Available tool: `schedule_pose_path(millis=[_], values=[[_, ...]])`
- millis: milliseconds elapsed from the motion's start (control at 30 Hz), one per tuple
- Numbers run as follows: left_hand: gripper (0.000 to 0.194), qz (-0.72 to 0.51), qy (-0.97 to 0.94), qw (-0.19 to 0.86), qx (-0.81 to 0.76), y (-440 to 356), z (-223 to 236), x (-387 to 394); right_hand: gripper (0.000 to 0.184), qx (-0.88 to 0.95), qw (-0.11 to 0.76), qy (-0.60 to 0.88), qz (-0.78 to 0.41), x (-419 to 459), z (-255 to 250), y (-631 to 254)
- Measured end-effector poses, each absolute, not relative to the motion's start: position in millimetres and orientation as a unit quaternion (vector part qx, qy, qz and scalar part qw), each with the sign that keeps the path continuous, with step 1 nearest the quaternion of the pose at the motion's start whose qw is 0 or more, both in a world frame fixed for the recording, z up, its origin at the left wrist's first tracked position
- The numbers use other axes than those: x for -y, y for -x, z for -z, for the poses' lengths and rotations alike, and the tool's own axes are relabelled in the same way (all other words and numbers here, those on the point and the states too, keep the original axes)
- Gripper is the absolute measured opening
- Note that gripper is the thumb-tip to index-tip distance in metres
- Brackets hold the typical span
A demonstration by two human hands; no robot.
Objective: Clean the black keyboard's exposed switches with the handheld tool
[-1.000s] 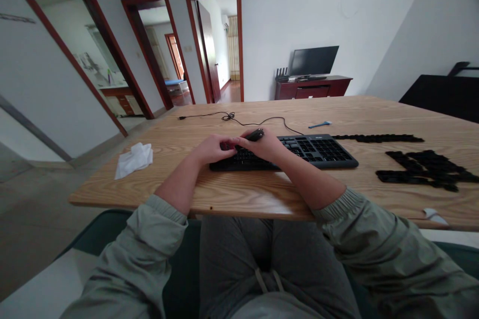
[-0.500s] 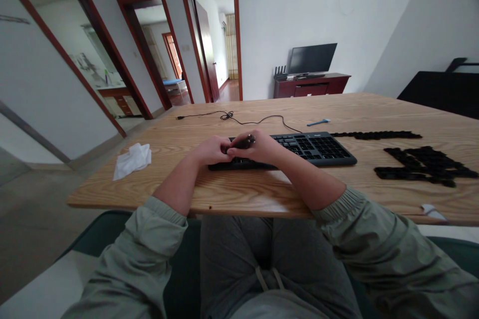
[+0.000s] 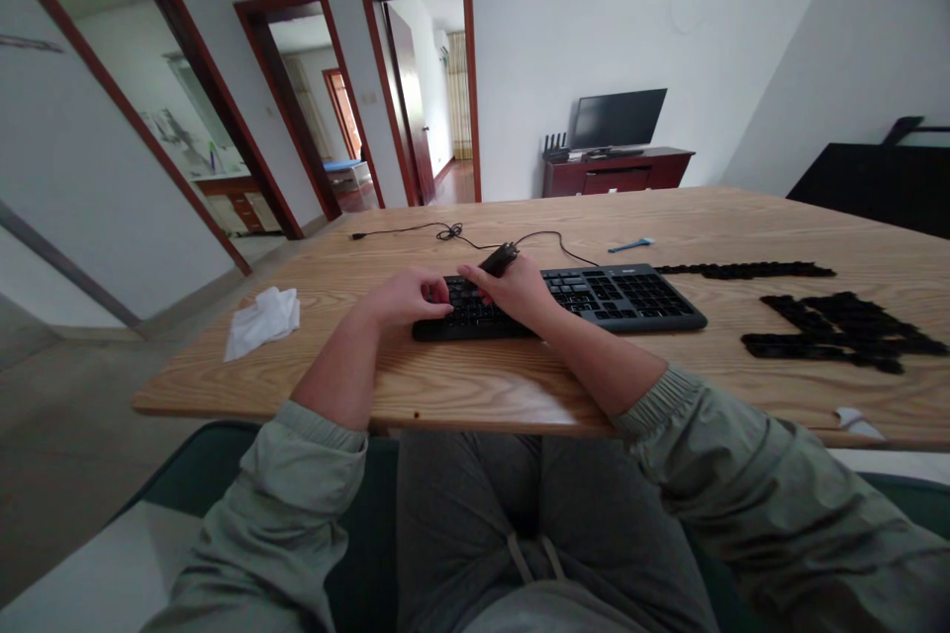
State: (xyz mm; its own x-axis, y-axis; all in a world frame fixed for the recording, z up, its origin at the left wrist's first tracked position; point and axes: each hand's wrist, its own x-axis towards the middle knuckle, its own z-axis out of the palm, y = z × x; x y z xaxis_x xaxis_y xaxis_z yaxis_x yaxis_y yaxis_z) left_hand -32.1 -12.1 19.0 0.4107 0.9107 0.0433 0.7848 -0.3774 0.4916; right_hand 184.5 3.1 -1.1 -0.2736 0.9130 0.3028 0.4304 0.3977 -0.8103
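Observation:
A black keyboard point(image 3: 638, 297) lies on the wooden table in front of me, and many of its key positions, mainly on the right side, look like bare frames without caps. My right hand point(image 3: 520, 289) is wrapped round a short dark tool point(image 3: 499, 259), tilted with its upper end away from me; its lower end is hidden and its exact kind is unclear. Over the keyboard's left end, my left hand point(image 3: 412, 299) has its fingers curled and thumb close to them, touching the keys or just above; anything between them is too small to make out.
Small black pieces, apparently keycaps point(image 3: 846, 326), lie in rows to the right. A blue brush-like tool point(image 3: 630, 245) rests behind the keyboard. Its cable point(image 3: 449, 231) runs to the back left. Crumpled white tissue point(image 3: 263, 318) lies at left, a white scrap point(image 3: 857, 422) near the front right edge.
My hands have come apart: the left moved slightly left, off the tool. My right hand turned the dark tool so that its upper end points farther up and away.

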Motion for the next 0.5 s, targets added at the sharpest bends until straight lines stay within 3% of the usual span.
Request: schedule_pose_path(millis=[500], values=[[0.021,-0.152,-0.828,0.137,-0.522,26.9,-16.9,14.4,0.053,0.721,0.410,0.467,-0.308,-3.2,4.5,-180.8]])
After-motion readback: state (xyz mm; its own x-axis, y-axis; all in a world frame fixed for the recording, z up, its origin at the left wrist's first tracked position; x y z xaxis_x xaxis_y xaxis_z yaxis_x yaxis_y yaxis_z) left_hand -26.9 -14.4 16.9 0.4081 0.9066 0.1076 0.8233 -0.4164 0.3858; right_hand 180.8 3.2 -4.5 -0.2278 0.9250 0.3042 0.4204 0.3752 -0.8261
